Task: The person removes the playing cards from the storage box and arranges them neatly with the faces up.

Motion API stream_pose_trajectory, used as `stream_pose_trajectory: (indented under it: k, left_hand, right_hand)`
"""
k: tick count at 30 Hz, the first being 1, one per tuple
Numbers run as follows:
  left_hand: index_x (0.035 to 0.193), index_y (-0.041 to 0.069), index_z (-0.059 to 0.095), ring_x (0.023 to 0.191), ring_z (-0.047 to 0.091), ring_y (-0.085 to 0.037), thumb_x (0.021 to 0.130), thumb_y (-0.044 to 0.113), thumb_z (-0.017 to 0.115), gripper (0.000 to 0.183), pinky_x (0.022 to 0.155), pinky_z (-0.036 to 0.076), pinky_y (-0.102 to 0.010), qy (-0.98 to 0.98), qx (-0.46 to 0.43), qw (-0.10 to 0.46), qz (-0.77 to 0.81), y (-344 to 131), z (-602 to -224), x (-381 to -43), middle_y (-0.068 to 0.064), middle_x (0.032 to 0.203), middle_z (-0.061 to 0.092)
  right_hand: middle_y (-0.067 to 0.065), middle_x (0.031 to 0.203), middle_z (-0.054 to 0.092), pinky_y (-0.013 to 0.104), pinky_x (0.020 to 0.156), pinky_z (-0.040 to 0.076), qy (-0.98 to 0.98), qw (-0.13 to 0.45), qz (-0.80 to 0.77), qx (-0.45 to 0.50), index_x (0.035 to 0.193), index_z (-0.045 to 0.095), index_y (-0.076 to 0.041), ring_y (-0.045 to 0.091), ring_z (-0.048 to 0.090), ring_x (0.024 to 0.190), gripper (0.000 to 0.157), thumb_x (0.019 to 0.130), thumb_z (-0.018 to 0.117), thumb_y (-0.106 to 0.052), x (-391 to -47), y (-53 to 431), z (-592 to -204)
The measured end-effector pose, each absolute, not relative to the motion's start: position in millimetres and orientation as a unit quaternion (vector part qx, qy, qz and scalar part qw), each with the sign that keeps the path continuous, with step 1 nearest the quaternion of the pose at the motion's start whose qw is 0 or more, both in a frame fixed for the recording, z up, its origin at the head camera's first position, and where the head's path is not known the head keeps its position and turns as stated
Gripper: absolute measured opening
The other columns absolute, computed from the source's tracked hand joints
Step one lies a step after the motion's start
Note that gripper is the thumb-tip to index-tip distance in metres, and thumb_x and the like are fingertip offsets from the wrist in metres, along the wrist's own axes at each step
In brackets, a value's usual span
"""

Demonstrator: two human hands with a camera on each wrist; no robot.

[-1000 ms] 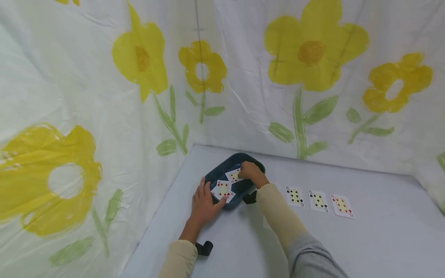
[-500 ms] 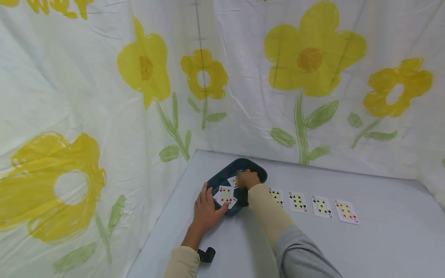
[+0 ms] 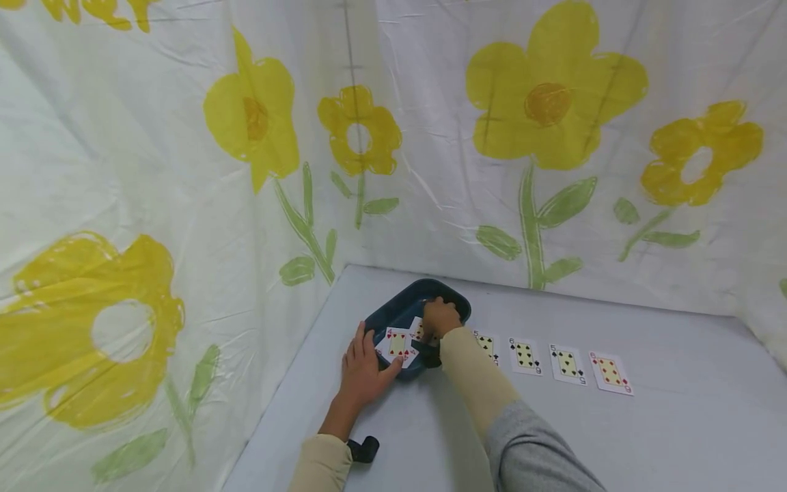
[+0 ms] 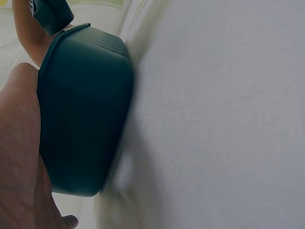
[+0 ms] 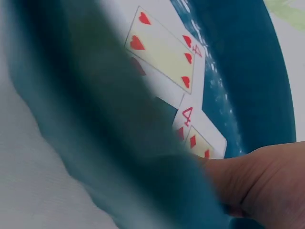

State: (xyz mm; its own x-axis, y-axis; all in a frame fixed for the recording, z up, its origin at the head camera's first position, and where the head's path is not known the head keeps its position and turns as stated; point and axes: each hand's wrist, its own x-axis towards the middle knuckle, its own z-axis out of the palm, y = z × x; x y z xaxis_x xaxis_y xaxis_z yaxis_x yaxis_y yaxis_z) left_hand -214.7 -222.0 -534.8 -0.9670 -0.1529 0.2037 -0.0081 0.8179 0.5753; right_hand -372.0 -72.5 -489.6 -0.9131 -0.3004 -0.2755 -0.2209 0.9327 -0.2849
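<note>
A dark teal tray (image 3: pixel 393 311) stands on the table near the far left corner. My left hand (image 3: pixel 364 374) holds its near left corner, fingers along the outer side and thumb at the near rim; the left wrist view shows the palm against the tray wall (image 4: pixel 86 109). Inside the tray lies a playing card with red hearts (image 3: pixel 397 344), overlapping others. My right hand (image 3: pixel 441 317) reaches into the tray with curled fingers, pinching a diamond playing card (image 5: pixel 202 138) marked 4 close to the heart card. Its fingertips are hidden in the head view.
To the right of the tray lies a row of several face-up cards, among them a black six (image 3: pixel 525 356), a black five (image 3: pixel 568 363) and a six of diamonds (image 3: pixel 611 373). A curtain (image 3: pixel 430 225) with painted yellow flowers borders the white table (image 3: pixel 676 424).
My right hand has moved slightly within the tray, and the diamond card has shifted closer to the heart card. The left hand keeps its hold on the tray. The head view has tilted slightly.
</note>
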Motion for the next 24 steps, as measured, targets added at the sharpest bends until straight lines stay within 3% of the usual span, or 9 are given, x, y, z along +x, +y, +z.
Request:
stream_pose_trajectory:
  k: [5, 11, 17, 22, 24]
  left_hand:
    - [0.150, -0.001, 0.030, 0.142, 0.025, -0.039, 0.088, 0.054, 0.063, 0.089, 0.109, 0.023, -0.065, -0.949, 0.047, 0.114, -0.289, -222, -535, -214, -0.017, 0.163, 0.010]
    - [0.149, -0.002, 0.031, 0.141, 0.025, -0.041, 0.089, 0.053, 0.064, 0.088, 0.108, 0.023, -0.065, -0.948, 0.045, 0.120, -0.291, -223, -531, -214, -0.019, 0.163, 0.012]
    - [0.148, -0.002, 0.031, 0.140, 0.027, -0.041, 0.089, 0.054, 0.063, 0.088, 0.107, 0.025, -0.064, -0.950, 0.045, 0.116, -0.285, -223, -534, -213, -0.019, 0.162, 0.013]
    - [0.149, -0.002, 0.031, 0.141, 0.025, -0.041, 0.089, 0.053, 0.064, 0.088, 0.108, 0.023, -0.065, -0.948, 0.046, 0.121, -0.292, -222, -536, -215, -0.018, 0.163, 0.012]
    - [0.150, -0.001, 0.030, 0.142, 0.025, -0.040, 0.089, 0.053, 0.062, 0.088, 0.109, 0.022, -0.065, -0.949, 0.048, 0.119, -0.289, -221, -535, -215, -0.017, 0.163, 0.011]
  right_hand:
    - [0.024, 0.133, 0.048, 0.056, 0.094, 0.046, 0.970, 0.143, -0.126, -0.149, 0.129, 0.064, 0.000, 0.043, 0.047, 0.115, 0.071, 0.069, 0.094, -0.023, -367, -68, -489]
    - [0.014, 0.107, 0.065, 0.046, 0.085, 0.049, 0.963, 0.135, -0.179, -0.149, 0.116, 0.066, 0.000, 0.030, 0.058, 0.091, 0.054, 0.071, 0.092, -0.016, -367, -66, -492]
    - [0.018, 0.109, 0.065, 0.052, 0.093, 0.045, 0.954, 0.165, -0.225, -0.106, 0.134, 0.051, 0.003, 0.031, 0.058, 0.090, 0.075, 0.073, 0.091, -0.015, -369, -65, -501]
    - [0.015, 0.098, 0.067, 0.048, 0.084, 0.048, 0.956, 0.168, -0.220, -0.102, 0.109, 0.069, 0.002, 0.032, 0.059, 0.087, 0.045, 0.073, 0.090, -0.014, -366, -64, -497]
    - [0.017, 0.103, 0.065, 0.050, 0.087, 0.048, 0.961, 0.153, -0.206, -0.108, 0.106, 0.071, 0.002, 0.035, 0.058, 0.096, 0.044, 0.072, 0.092, -0.016, -365, -63, -495]
